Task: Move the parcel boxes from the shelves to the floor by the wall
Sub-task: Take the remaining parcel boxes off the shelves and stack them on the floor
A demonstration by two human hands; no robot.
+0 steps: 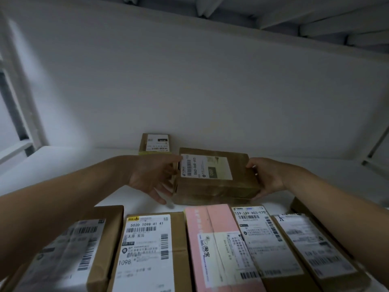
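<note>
A brown parcel box [214, 186] with a white label on top is a little way back on the white shelf [63, 165]. My left hand [151, 178] is at its left side with fingers spread and straight, touching the box's left edge. My right hand [265, 178] grips its right end, thumb on top and fingers under the edge. A smaller brown box [155, 143] stands behind it against the back wall. A row of several labelled boxes lies along the front edge, among them a brown one [147, 249] and a pink one [212, 245].
The underside of the shelf above [210, 70] slopes low over the boxes. A white upright post [19, 106] stands at the left, and a shelf frame [376, 148] at the far right. Bare white shelf surface lies left of the held box.
</note>
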